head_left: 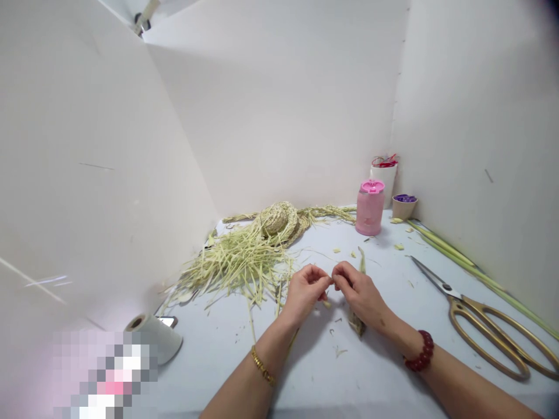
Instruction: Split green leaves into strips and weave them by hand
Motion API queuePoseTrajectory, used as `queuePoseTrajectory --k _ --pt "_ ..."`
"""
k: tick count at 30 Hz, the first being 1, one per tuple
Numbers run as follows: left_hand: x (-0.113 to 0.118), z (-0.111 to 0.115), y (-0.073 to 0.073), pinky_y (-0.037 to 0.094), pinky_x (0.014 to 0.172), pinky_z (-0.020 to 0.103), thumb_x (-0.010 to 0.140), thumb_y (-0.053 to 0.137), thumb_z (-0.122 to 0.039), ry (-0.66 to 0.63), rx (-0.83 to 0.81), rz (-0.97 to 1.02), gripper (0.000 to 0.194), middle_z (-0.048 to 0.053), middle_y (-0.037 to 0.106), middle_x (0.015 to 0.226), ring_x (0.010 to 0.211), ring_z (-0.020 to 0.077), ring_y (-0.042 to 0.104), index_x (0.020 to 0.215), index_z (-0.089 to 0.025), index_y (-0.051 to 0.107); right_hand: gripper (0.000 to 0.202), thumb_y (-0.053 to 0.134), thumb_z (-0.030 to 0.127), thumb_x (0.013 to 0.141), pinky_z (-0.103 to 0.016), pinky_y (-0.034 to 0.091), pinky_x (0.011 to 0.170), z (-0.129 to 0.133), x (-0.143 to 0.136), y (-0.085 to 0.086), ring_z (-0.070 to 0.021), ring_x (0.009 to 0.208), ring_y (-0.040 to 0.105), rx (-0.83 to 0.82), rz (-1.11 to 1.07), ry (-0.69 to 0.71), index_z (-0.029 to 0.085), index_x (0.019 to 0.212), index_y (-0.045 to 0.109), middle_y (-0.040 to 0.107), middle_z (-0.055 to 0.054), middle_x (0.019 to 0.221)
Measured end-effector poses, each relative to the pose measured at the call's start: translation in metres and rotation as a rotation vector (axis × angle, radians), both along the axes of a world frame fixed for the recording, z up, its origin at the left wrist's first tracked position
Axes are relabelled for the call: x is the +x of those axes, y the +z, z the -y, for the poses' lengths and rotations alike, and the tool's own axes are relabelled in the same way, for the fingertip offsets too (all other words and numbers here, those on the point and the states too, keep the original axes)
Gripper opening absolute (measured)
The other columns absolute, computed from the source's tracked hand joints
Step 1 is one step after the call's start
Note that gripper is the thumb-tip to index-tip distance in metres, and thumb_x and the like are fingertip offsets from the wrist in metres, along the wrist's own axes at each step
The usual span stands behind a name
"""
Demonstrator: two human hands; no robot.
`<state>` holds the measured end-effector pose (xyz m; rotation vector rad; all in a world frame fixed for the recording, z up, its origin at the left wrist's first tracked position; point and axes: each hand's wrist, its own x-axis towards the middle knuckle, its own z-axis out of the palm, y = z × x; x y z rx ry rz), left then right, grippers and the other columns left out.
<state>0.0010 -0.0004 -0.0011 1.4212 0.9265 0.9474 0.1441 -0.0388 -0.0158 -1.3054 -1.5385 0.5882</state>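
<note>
Where fingertips meet, leaf strip (361, 269) seemingly pinched, right hand (358, 294)

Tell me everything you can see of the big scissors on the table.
The scissors lie flat on the pale table, to the right of the right hand, touching neither hand. Large gold-coloured loop handles point toward the near right corner; grey metal blades, shut or nearly so, point up-left. Green stalks lie beyond them along the wall.

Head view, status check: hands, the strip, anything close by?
Left hand and right hand both pinch a thin straw strip between fingertips. Loose straw pile at left; scissors lie at right, apart.
</note>
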Motion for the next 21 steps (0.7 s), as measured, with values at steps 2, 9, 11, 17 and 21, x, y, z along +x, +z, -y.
queuePoseTrajectory --k 2,9,11,17,21 --pt "0.000 -0.001 0.000 0.035 0.049 0.020 0.067 0.068 -0.027 0.028 -0.018 0.013 0.018 -0.004 0.053 0.053 0.046 0.0067 0.045 0.069 -0.015 0.055 0.014 0.042 0.027 0.088 -0.026 0.037 0.061 0.000 0.000 -0.001 -0.0135 0.062 0.047 0.030 0.037 0.003 0.021 0.078 0.049 0.052 0.003 0.066" --pt "-0.002 -0.004 -0.002 0.032 0.050 0.018 0.063 0.072 -0.024 0.024 -0.171 0.069 0.022 -0.006 0.048 0.058 0.050 0.0045 0.039 0.070 -0.016 0.053 0.016 0.045 0.027 0.087 -0.025 0.032 0.056 0.001 0.001 0.000 -0.0124 0.058 0.042 0.053 0.087 0.024 0.021 0.073 0.050 0.049 0.004 0.062" --pt "-0.003 -0.003 -0.001 0.032 0.051 0.018 0.062 0.073 -0.024 -0.006 -0.194 0.102 0.023 -0.005 0.049 0.063 0.054 0.0048 0.040 0.072 -0.016 0.053 0.018 0.044 0.027 0.087 -0.025 0.033 0.058 0.001 0.002 0.000 -0.0125 0.059 0.043 0.033 0.054 0.017 0.020 0.073 0.052 0.050 0.003 0.063" --pt "-0.003 -0.002 0.002 0.032 0.052 0.018 0.062 0.072 -0.023 -0.037 -0.124 0.116 0.023 -0.004 0.051 0.066 0.056 0.0057 0.041 0.075 -0.017 0.055 0.018 0.051 0.034 0.083 -0.026 0.036 0.059 -0.005 0.004 -0.005 -0.0133 0.062 0.047 -0.120 -0.104 0.031 0.018 0.084 0.061 0.059 0.001 0.071" --pt "-0.001 -0.002 -0.001 0.031 0.052 0.019 0.062 0.072 -0.024 -0.011 -0.052 0.095 0.023 -0.004 0.051 0.065 0.052 0.0050 0.039 0.076 -0.017 0.056 0.021 0.053 0.036 0.081 -0.025 0.034 0.056 -0.009 0.004 -0.010 -0.0129 0.060 0.045 -0.138 -0.121 0.020 0.018 0.072 0.056 0.053 0.002 0.064"
